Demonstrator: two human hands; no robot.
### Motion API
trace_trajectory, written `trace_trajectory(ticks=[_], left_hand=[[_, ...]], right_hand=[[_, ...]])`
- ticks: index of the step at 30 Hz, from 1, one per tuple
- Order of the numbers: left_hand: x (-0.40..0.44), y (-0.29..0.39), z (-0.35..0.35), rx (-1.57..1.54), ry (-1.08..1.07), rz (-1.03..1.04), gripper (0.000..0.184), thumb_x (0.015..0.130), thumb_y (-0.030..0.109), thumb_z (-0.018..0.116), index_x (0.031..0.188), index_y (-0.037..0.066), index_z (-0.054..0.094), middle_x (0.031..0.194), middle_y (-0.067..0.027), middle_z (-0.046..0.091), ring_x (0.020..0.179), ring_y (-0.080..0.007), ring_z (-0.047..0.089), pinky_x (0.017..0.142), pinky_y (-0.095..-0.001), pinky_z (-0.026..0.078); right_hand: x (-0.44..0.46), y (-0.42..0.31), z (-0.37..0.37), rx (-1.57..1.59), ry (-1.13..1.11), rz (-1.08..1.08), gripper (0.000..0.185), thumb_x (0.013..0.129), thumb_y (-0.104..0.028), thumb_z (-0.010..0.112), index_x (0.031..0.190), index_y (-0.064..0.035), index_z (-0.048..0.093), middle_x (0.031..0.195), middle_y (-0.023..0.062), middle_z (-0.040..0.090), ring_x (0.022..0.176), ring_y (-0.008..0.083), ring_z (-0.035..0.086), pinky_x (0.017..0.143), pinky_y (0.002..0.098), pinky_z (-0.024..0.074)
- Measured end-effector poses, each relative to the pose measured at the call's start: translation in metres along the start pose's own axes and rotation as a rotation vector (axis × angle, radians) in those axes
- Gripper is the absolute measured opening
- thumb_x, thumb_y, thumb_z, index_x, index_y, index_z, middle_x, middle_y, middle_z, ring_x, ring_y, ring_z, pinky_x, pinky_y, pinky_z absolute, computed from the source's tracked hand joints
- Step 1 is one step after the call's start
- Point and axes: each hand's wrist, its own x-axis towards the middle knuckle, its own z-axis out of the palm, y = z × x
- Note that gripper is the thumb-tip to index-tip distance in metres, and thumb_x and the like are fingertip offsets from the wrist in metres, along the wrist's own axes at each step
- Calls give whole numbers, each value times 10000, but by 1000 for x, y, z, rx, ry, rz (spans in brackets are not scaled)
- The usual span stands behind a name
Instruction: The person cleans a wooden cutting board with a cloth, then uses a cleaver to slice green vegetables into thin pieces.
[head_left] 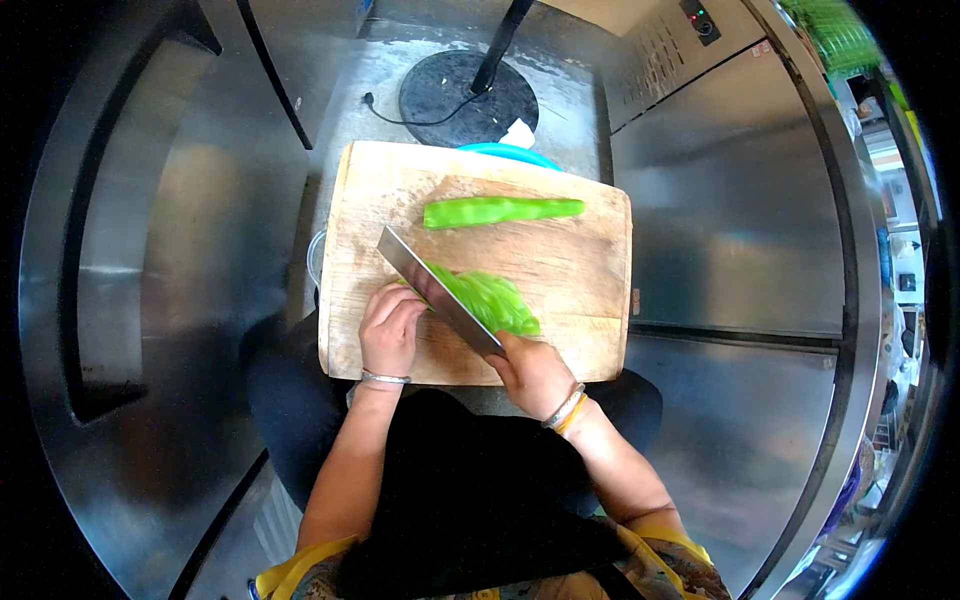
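A wooden cutting board (580,290) lies in front of me. My right hand (537,375) is closed round the handle of a wide-bladed knife (430,285), whose blade slants up to the left. Against the blade's right side lies a pile of thin green slices (490,300). My left hand (390,325) has its fingers bent and pressed together at the blade's left side; a bit of green shows by the fingertips, mostly hidden. Farther up the board lies a long peeled green vegetable (500,210), whole and untouched.
Behind the board show a blue rim (510,152) and a round black base (440,95) with a pole and a cable. Steel cabinets stand at the right (720,200) and left (200,250). My knees are under the board's near corners.
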Motion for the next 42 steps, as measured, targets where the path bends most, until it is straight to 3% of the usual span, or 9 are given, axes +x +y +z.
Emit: trace_trajectory(ticks=[24,30,32,42], left_hand=[[1,2,-2,44,5,-69,163,693,-25,693,843,38,674,918,-84,628,928,-292,579,821,-378,477],[3,1,-3,40,27,-59,147,687,-30,693,818,32,667,894,-84,633,928,-290,588,828,-378,477],[3,0,-2,25,37,-67,145,685,-33,693,812,29,662,886,-85,634,927,-290,592,829,-379,477],[3,0,-2,32,40,-61,149,671,-41,698,797,19,646,880,-95,633,925,-292,599,826,-376,484]], right_hand=[[-4,11,5,-44,-40,58,176,875,-165,595,950,-28,514,766,222,602,724,423,594,622,480,473],[-11,2,1,30,11,79,191,901,-194,545,1034,-60,520,839,209,635,752,416,617,650,509,499],[-12,0,1,46,48,50,155,876,-139,600,939,-29,510,757,222,594,713,425,591,596,469,468],[-12,3,0,6,25,31,164,876,-141,597,948,-22,510,761,229,597,715,429,592,603,481,469]])
